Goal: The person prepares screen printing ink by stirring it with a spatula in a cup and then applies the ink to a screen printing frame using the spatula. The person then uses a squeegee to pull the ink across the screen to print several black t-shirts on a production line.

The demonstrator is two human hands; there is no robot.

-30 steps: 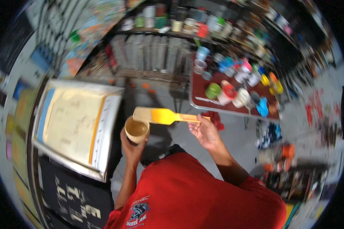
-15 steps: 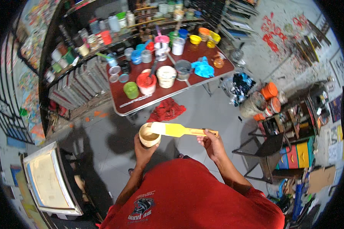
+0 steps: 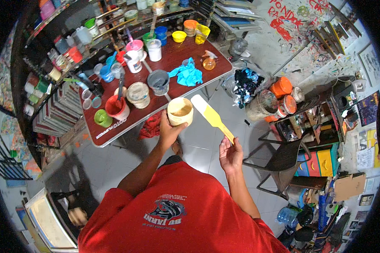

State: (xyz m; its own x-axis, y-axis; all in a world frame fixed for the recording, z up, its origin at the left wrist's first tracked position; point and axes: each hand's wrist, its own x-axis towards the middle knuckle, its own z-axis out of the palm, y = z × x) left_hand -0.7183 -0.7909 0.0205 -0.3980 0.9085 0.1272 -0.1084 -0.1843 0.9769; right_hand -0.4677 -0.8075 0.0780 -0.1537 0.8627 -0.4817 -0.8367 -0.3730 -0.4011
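Note:
My left hand is wrapped round a small cream tub with a tan paste-like layer visible inside. In my right hand is a yellow spatula, gripped by the end of its handle. Its pale blade points up and to the left, just right of the tub's rim and apart from it. Beyond my hands stands a dark red table. Nearest the tub on it are a grey bucket, a whitish bucket and a blue crumpled cloth.
A red bucket and a green cup stand by the table's near left edge. Under the table lies a red cloth. At the right are a black chair and orange-lidded buckets. A framed screen leans at lower left.
The spatula has left the tub's mouth and swung upright to its right. I have moved nearer the table and turned right, carrying the tub close to the table's front edge.

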